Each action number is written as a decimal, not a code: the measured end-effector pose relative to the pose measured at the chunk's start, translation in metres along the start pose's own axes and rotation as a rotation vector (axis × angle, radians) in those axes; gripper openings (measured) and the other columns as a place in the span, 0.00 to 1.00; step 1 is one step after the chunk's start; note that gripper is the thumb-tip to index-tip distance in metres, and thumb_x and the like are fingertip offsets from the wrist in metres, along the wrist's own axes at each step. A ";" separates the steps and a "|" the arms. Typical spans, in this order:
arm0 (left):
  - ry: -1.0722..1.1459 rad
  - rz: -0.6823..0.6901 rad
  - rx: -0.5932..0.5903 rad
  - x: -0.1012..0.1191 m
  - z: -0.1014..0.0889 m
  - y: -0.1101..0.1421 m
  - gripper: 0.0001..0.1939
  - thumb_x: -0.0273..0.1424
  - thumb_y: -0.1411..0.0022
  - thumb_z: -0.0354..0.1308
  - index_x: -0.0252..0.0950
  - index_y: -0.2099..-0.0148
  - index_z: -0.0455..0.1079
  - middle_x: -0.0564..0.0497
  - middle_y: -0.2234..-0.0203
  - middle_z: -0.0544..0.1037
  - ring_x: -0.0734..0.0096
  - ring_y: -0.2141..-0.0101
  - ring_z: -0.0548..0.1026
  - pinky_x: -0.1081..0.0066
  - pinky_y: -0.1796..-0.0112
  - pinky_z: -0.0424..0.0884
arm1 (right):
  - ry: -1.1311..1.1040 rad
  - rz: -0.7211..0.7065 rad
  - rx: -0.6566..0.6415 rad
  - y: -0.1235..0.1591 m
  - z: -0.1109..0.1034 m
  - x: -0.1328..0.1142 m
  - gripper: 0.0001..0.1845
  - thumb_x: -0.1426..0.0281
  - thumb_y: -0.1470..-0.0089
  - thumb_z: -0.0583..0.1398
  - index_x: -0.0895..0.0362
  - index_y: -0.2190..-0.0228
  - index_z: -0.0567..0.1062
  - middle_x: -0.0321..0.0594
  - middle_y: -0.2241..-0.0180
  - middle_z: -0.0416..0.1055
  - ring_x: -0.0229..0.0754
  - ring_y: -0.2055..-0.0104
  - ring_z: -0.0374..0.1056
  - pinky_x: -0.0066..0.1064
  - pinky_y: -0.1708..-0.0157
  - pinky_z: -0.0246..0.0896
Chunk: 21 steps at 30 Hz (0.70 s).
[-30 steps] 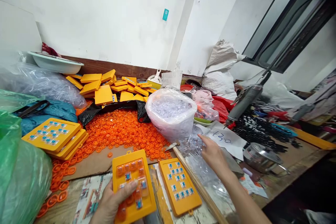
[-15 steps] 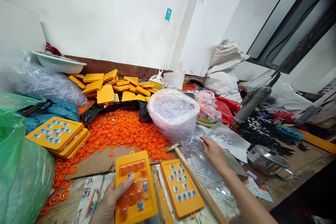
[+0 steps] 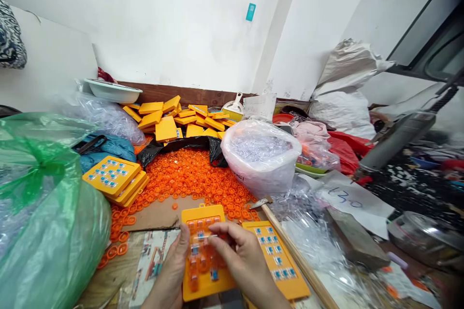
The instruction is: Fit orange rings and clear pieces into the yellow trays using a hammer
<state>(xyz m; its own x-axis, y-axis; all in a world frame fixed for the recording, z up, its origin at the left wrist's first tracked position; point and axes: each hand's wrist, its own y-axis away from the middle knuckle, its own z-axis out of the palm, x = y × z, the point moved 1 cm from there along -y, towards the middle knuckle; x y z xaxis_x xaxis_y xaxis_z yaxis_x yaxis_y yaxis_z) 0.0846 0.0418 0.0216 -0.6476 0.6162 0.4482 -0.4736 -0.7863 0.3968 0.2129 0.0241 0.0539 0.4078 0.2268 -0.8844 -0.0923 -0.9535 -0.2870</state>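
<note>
The yellow panel is at the bottom centre of the frame, face up and held over the bench. Its long axis runs almost straight up the frame, the top leaning slightly left, with a small tab at the far end pointing towards the orange rings. The left hand grips the panel's left edge, thumb along the rim; its other fingers are hidden. The right hand has thumb and forefinger pinched over the upper half of the face, on what looks like a thin clear piece.

The step in hand seems to be setting small parts into the panel's face, where orange and blue-centred ones sit. The next move appears to call for a steady left grip and a fine fingertip alignment before any pressing.

Just right, partly behind the right hand, lies a second panel, its long axis slanting from upper left to lower right, roughly along the hammer beside it.
</note>
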 end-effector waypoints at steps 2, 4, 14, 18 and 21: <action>-0.027 0.044 -0.003 0.000 0.000 -0.001 0.35 0.45 0.49 0.64 0.35 0.43 0.63 0.37 0.57 0.79 0.47 0.56 0.77 0.53 0.53 0.70 | 0.050 -0.069 -0.012 0.001 0.002 -0.001 0.06 0.71 0.49 0.60 0.55 0.70 0.79 0.38 0.73 0.77 0.39 0.71 0.72 0.27 0.71 0.65; -0.067 0.097 0.009 -0.001 0.001 0.000 0.35 0.45 0.51 0.66 0.34 0.45 0.65 0.37 0.57 0.79 0.48 0.57 0.77 0.54 0.53 0.70 | 0.095 -0.142 -0.023 0.003 0.002 -0.001 0.06 0.73 0.48 0.60 0.55 0.70 0.79 0.37 0.72 0.77 0.39 0.70 0.71 0.27 0.69 0.64; -0.158 0.234 0.090 -0.002 0.006 0.005 0.36 0.44 0.55 0.68 0.34 0.46 0.65 0.38 0.58 0.79 0.47 0.58 0.77 0.55 0.57 0.73 | 0.062 -0.160 0.275 0.006 0.013 0.016 0.09 0.71 0.55 0.65 0.51 0.68 0.73 0.41 0.57 0.62 0.48 0.54 0.62 0.41 0.55 0.58; -0.226 0.216 0.186 -0.001 0.002 0.005 0.35 0.38 0.55 0.70 0.36 0.45 0.65 0.41 0.59 0.80 0.48 0.57 0.77 0.58 0.58 0.74 | -0.379 0.233 0.060 -0.001 0.016 0.017 0.31 0.65 0.58 0.67 0.51 0.57 0.55 0.40 0.59 0.67 0.46 0.58 0.70 0.41 0.57 0.64; -0.294 0.231 0.208 0.002 -0.005 0.004 0.36 0.30 0.58 0.72 0.36 0.45 0.66 0.45 0.60 0.81 0.49 0.55 0.76 0.62 0.57 0.74 | -0.394 0.218 0.055 -0.001 0.020 0.014 0.31 0.66 0.56 0.64 0.49 0.58 0.50 0.36 0.63 0.69 0.43 0.60 0.71 0.37 0.59 0.66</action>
<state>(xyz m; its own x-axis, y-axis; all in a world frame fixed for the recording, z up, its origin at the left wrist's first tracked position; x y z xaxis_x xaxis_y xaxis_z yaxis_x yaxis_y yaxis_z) 0.0783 0.0400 0.0204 -0.5108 0.4348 0.7416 -0.1858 -0.8981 0.3985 0.2007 0.0322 0.0341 -0.0026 0.0903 -0.9959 -0.1899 -0.9779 -0.0881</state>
